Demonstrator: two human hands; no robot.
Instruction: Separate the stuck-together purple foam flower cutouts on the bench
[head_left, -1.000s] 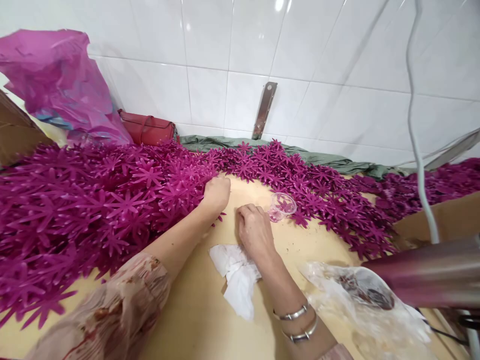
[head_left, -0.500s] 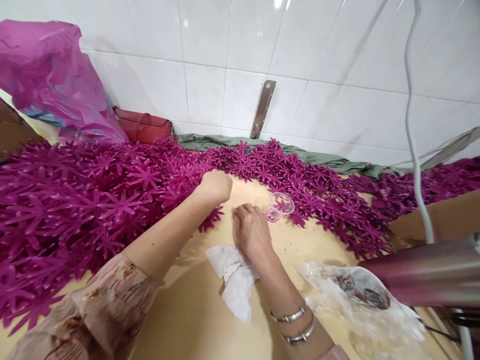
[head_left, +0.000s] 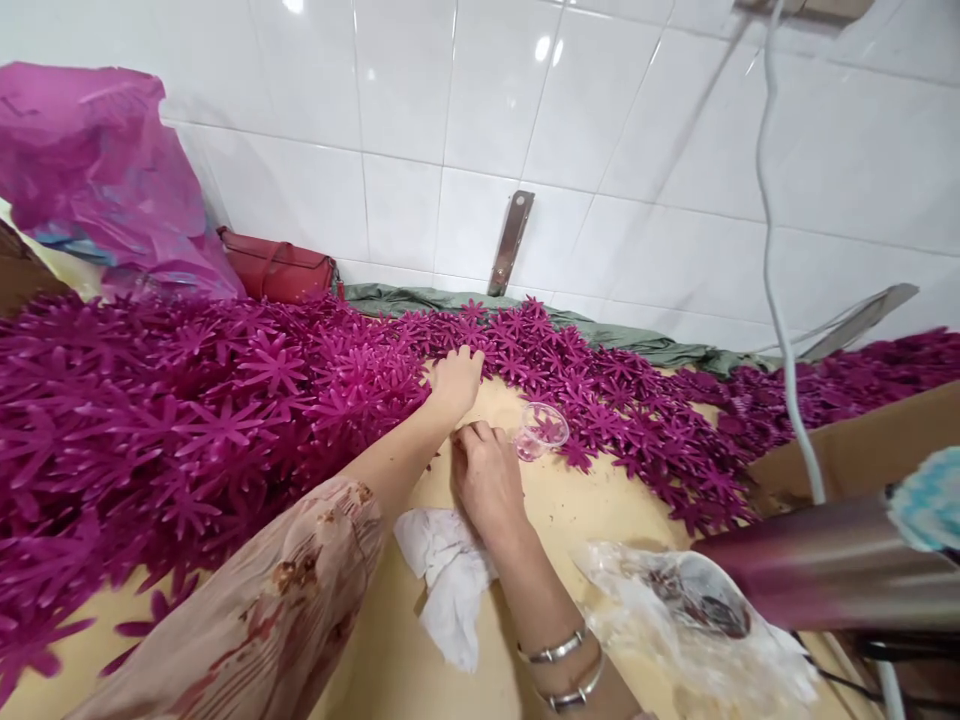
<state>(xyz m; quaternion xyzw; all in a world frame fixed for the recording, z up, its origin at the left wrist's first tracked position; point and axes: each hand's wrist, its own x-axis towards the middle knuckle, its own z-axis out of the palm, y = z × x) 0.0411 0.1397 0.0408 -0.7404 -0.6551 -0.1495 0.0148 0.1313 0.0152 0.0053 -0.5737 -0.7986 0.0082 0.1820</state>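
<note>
My left hand reaches over the inner edge of a large heap of magenta flower-shaped pieces. Its fingers are bent away from me, and whatever they pinch is hidden. Just nearer to me, my right hand rests low over the tabletop with fingers curled in and pressed together; anything between them is too small or hidden to name. A small clear plastic cup stands right of my right hand, beside the flower pieces. Under the right wrist lies a crumpled white cloth or tissue.
A clear plastic bag with dark contents lies at right, near a magenta-and-silver cylinder and cardboard. Against the tiled wall sit a red purse and a pink plastic bag. A white cable hangs at right.
My left hand has moved slightly right and its forearm has swung inward. The right hand stays curled near the same spot on the table. The view has shifted a little.
</note>
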